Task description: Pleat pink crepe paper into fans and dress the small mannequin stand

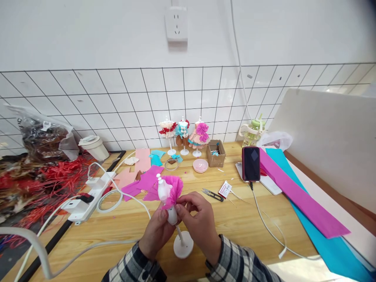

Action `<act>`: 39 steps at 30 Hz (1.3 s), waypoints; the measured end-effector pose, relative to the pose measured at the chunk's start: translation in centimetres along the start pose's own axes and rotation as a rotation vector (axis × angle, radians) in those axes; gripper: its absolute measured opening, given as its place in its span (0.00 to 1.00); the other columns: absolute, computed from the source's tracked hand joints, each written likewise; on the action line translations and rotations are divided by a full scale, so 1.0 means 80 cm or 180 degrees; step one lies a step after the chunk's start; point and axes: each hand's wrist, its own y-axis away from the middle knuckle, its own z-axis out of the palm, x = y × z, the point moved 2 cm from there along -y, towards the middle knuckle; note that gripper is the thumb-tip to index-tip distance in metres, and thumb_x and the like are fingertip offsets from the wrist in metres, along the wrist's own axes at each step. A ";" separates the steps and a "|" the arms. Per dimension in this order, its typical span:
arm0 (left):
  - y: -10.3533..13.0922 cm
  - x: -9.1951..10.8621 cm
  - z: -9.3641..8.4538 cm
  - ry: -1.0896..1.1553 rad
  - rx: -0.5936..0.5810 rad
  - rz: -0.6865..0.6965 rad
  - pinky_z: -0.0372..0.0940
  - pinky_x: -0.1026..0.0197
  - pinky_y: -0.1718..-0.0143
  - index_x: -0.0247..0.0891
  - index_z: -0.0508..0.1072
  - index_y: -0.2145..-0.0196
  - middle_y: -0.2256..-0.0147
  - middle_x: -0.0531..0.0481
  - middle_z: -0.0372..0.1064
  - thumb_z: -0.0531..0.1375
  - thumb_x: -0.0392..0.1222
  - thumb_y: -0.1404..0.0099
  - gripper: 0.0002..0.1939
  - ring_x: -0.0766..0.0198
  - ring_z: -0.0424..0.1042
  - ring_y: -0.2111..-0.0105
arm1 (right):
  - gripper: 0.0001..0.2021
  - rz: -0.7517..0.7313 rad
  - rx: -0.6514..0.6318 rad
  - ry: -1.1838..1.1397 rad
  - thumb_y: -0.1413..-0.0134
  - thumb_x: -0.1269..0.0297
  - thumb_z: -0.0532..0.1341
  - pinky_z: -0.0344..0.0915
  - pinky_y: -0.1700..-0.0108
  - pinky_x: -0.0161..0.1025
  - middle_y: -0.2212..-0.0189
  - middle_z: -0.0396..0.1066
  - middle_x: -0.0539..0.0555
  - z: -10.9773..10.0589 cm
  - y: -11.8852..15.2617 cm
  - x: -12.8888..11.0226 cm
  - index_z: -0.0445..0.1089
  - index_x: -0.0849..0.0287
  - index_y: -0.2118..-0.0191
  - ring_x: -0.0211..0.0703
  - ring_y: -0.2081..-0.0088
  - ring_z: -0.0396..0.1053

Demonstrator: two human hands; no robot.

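Observation:
In the middle of the head view, a small white dress form on a round base tilts over the table. My left hand is closed around its lower body from the left. Bright pink crepe paper is gathered in a ruffle against the form's right side. My right hand pinches the lower edge of that paper between thumb and fingertips. The form's far side and some left fingers are hidden. To the right of my hands lie thread snips and a white-and-red label card.
Three dressed mini forms stand by the wall, beside a small cardboard box and a pink dish. Pink paper pieces lie left. A power strip with cables borders the left side. A phone and long paper strips occupy the right.

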 end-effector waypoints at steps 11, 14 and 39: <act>-0.002 -0.004 -0.001 0.0122 -0.0115 0.0070 0.62 0.60 0.68 0.33 0.78 0.68 0.71 0.46 0.73 0.66 0.47 0.44 0.13 0.62 0.68 0.72 | 0.03 0.0019 -0.0298 0.0379 0.54 0.72 0.63 0.60 0.73 0.32 0.77 0.68 0.49 -0.007 -0.012 -0.003 0.73 0.59 0.72 0.35 0.75 0.64; 0.001 -0.012 0.001 0.0263 0.0041 0.0039 0.65 0.54 0.60 0.35 0.79 0.66 0.68 0.44 0.75 0.64 0.47 0.43 0.12 0.56 0.72 0.66 | 0.03 -0.0042 -0.0275 0.0573 0.56 0.74 0.62 0.60 0.74 0.31 0.77 0.66 0.48 -0.007 -0.013 -0.004 0.71 0.59 0.73 0.35 0.75 0.64; 0.006 -0.014 -0.009 0.0324 0.0032 0.0084 0.62 0.63 0.71 0.36 0.77 0.67 0.68 0.47 0.71 0.66 0.48 0.44 0.12 0.65 0.67 0.71 | 0.05 -0.0019 -0.0520 0.0656 0.51 0.72 0.63 0.64 0.70 0.31 0.73 0.72 0.51 -0.013 -0.008 -0.004 0.76 0.58 0.69 0.37 0.71 0.69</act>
